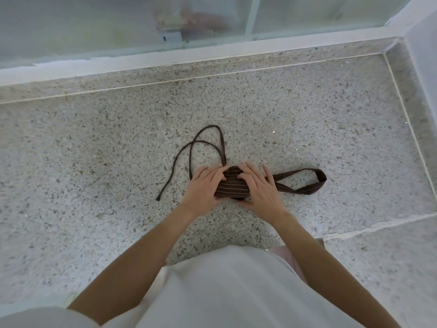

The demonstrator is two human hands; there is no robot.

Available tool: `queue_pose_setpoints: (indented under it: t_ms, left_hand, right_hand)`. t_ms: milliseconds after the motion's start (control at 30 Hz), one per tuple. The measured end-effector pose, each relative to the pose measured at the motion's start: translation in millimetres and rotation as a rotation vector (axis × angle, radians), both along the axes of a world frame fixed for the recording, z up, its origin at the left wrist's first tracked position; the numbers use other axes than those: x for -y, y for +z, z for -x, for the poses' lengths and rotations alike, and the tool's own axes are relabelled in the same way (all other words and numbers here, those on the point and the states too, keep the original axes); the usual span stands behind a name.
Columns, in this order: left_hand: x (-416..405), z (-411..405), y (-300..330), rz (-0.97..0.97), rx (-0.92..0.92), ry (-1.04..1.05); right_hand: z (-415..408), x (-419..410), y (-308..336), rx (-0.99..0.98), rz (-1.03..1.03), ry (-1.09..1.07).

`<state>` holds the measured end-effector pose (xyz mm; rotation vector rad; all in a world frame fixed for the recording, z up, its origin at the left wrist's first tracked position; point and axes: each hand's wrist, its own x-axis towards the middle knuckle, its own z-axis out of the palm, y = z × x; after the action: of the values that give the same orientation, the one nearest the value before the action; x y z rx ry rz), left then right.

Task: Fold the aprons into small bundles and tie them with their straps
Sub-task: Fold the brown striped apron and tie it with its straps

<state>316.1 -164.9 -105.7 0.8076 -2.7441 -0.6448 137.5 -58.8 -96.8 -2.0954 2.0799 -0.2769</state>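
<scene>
A dark brown apron with thin pale stripes is rolled into a small bundle (233, 187) on the speckled terrazzo floor. My left hand (204, 188) holds the bundle's left end, fingers curled over its top. My right hand (256, 185) lies over the right end, fingers spread and bent, thumb tucked under the near side. Two thin waist straps (189, 152) loop away behind the bundle, and one loose end lies to the left. The wide neck loop (307, 182) stretches out to the right, flat on the floor.
A raised terrazzo kerb (212, 67) and a white-framed glass panel (118, 27) run along the far side. A second kerb (416, 110) closes the right side. My white clothing (236, 287) fills the bottom of the view.
</scene>
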Motion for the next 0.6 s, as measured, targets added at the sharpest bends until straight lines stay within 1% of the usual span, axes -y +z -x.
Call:
queue_pose_setpoints:
  t_ms: [100,167,233,367,433,500,567,600]
  left_hand:
    - [7,-1,0,-0.148,0.034,-0.036]
    - [12,3,4,-0.287,0.058,-0.017]
    - [17,8,7,-0.372,0.087,0.014]
    - [26,16,8,-0.374,0.126,0.003]
    - [28,20,10,-0.381,0.139,0.009]
    - [29,21,11,-0.438,0.136,0.037]
    - [27,17,17,-0.624,0.063,0.152]
    - [28,14,20,-0.740,-0.005,0.235]
  right_hand:
    - [4,2,-7,0.079,-0.077,-0.019]
    - [6,10,-5,0.120,-0.091,-0.053]
    - [9,15,-4,0.151,-0.112,-0.051]
    - [13,15,-4,0.207,-0.181,-0.018]
    - [13,17,-3,0.211,-0.164,-0.043]
    - [13,23,0,0.224,-0.146,-0.076]
    - [10,27,13,0.290,-0.145,-0.150]
    - [7,29,21,0.369,-0.159,-0.215]
